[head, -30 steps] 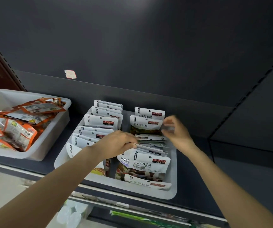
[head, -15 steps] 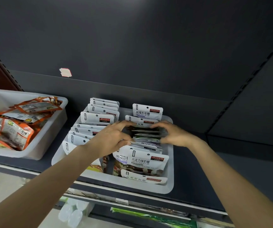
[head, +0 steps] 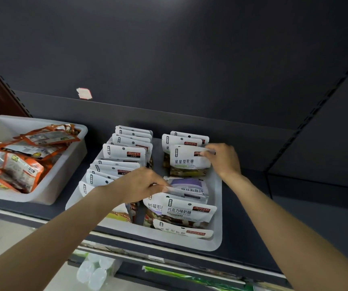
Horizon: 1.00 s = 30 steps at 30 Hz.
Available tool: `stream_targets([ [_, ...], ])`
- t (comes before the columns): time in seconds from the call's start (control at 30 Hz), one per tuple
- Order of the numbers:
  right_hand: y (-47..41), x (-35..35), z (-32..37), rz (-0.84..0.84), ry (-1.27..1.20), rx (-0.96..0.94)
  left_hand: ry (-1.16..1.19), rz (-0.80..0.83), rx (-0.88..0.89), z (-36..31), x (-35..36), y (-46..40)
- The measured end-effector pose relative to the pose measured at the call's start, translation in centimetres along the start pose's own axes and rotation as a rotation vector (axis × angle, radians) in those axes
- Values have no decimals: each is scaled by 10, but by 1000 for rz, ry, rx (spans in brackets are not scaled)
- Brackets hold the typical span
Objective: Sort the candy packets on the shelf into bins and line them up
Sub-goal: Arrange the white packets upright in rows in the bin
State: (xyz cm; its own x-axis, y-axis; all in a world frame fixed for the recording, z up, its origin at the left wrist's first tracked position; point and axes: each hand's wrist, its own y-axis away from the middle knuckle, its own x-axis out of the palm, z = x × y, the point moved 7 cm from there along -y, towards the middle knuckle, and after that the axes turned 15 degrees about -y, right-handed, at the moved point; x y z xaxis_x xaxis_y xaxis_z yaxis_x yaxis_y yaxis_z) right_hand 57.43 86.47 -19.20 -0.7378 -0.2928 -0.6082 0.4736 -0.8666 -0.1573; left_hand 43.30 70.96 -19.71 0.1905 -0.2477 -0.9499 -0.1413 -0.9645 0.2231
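Two white bins sit on the dark shelf (head: 252, 206): the centre bin (head: 218, 217) holds two rows of white ZIRANPEI candy packets, the right hand (head: 223, 159) pinching a 星星型软糖 packet (head: 186, 160) at 12 o'clock, the left hand (head: 141, 185) pinching a flat packet (head: 186, 193) mid-bin, while the 9 o'clock bin (head: 64, 171) holds orange packets (head: 22, 166).

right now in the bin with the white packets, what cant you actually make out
Head view only:
- Fronts of the left-row packets: each overlaps the next, only top strips show.
- Flat packets in the gap of the right row: left hand covers their near ends, small print too blurred.
- Top right corner of the star candy packet: under the right hand.
- Lower shelf goods: cut by the frame's bottom edge.
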Motion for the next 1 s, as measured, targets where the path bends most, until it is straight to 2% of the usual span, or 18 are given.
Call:
stream_targets([
  [0.13,-3,2,7,-78,70,-34,51,64,4,-4,-2,1],
  [0.33,-5,6,1,36,-16,39,64,47,-28,-3,-6,0],
  [0.5,-6,2,4,-66,49,36,240,120,-61,-9,3,-1],
  [0.67,-4,8,-1,25,-64,72,418,181,-145,-13,12,-13],
  [0.87,10,13,-9,198,-181,153,349,273,-129,-17,20,-36],
  [1.0,13,11,-14,180,-166,145,417,350,-99,-20,33,-48],
])
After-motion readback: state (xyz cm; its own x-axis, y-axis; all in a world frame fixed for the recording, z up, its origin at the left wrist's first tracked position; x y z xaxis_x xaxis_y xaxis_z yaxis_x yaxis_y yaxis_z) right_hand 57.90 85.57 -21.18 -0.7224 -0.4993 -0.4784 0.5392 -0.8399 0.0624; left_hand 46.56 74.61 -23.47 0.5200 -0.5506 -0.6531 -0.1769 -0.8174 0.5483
